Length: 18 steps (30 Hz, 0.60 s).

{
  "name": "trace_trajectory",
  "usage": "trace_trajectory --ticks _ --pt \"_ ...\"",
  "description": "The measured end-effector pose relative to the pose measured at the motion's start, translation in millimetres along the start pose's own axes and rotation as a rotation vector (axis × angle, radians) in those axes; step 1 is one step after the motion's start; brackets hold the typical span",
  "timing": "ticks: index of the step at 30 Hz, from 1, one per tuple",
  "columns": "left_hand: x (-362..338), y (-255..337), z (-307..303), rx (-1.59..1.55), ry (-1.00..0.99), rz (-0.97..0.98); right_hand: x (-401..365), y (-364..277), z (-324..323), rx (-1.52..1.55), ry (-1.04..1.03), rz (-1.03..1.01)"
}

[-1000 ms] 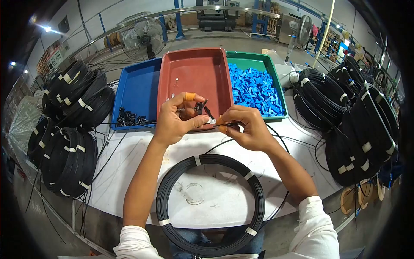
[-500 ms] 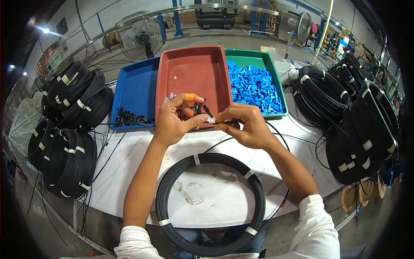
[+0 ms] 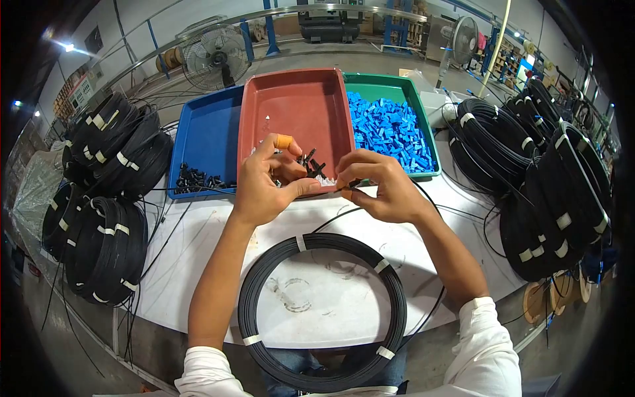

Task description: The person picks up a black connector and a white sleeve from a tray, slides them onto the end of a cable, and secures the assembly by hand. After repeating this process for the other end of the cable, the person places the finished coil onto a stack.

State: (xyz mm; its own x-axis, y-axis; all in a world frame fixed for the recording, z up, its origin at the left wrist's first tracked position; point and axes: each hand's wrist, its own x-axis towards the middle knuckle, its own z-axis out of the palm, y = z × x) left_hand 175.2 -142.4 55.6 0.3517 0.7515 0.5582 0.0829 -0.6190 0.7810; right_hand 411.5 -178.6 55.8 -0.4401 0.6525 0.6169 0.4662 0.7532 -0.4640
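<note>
My left hand (image 3: 261, 188) is curled at the front of the red tray (image 3: 301, 99), holding several small black plastic parts (image 3: 312, 162) that stick out between thumb and fingers. Close beside it, my right hand (image 3: 387, 188) pinches a thin black cable (image 3: 354, 184) between thumb and forefinger, its end pointing toward the left thumb. Small white pieces (image 3: 324, 180) lie in the tray behind the fingertips. Below both hands, a coil of black cable (image 3: 399, 298) bound with white tape lies at the table's front edge, overhanging my lap.
A blue tray (image 3: 208, 132) with small black parts stands on the left. On the right, a green tray (image 3: 426, 126) holds many blue pieces (image 3: 390, 132). Cable coils are stacked at left (image 3: 109, 245) and right (image 3: 493, 135). Loose cables cross the white table (image 3: 192, 264).
My right hand's fingers have shifted slightly, with the forefinger more bent. The left hand has turned a little and the black parts in it have moved slightly.
</note>
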Motion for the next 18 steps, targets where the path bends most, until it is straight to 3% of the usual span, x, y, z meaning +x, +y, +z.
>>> trace_trajectory --ticks 2,5,9,13,15,18 --pt "0 3 -1 0.055 0.010 0.029 0 1 -4 0.017 0.045 -0.089" --pt "-2 10 -3 0.150 0.011 0.065 -1 -6 -9 0.195 0.023 0.249" --pt "-2 19 -4 0.273 -0.020 0.105 -2 -15 -8 0.388 0.129 0.319" --pt "-4 27 0 0.327 -0.030 0.170 -2 -17 -12 0.550 0.098 0.455" --pt "-3 27 3 0.349 -0.029 0.331 -2 -20 -14 0.578 0.090 0.470" --pt "-4 24 6 0.393 -0.027 0.407 -3 -21 -16 0.565 0.044 0.480"
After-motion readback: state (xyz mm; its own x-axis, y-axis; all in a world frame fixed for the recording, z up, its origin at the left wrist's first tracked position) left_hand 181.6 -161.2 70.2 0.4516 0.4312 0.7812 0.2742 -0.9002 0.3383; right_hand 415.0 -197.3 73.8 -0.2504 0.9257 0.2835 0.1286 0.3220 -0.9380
